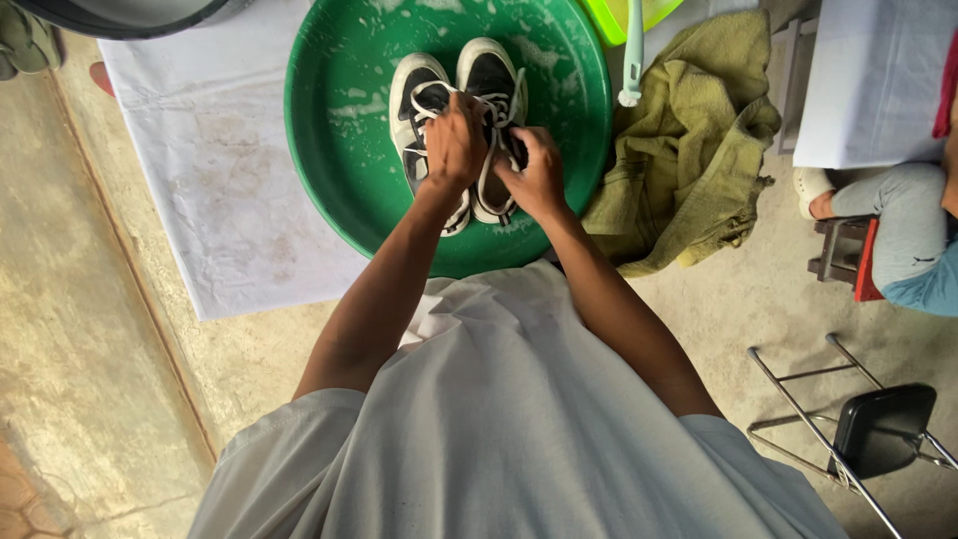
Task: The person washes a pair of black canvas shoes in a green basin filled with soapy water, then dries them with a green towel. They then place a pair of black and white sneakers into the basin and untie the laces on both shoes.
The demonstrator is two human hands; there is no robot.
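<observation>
Mid-lacing: left hand [454,140] and right hand [534,170] both pinching white laces [489,110] over black-and-white sneakers [479,85] inside soapy green basin [339,130]. Next probably needs steady pulling.

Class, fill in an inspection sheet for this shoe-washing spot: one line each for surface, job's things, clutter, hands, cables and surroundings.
Surface: white sheet, stained, spread on the concrete floor.
Job's things: pair of black-and-white shoes side by side in a green basin streaked with suds.
Clutter: olive towel crumpled right of the basin; pale brush handle above it.
Hands: left hand and right hand both on the white laces; exact grip cannot be told.
Cables: nothing seen.
Surroundings: black folding chair lower right; another person's leg on a small stool at the right edge.
</observation>
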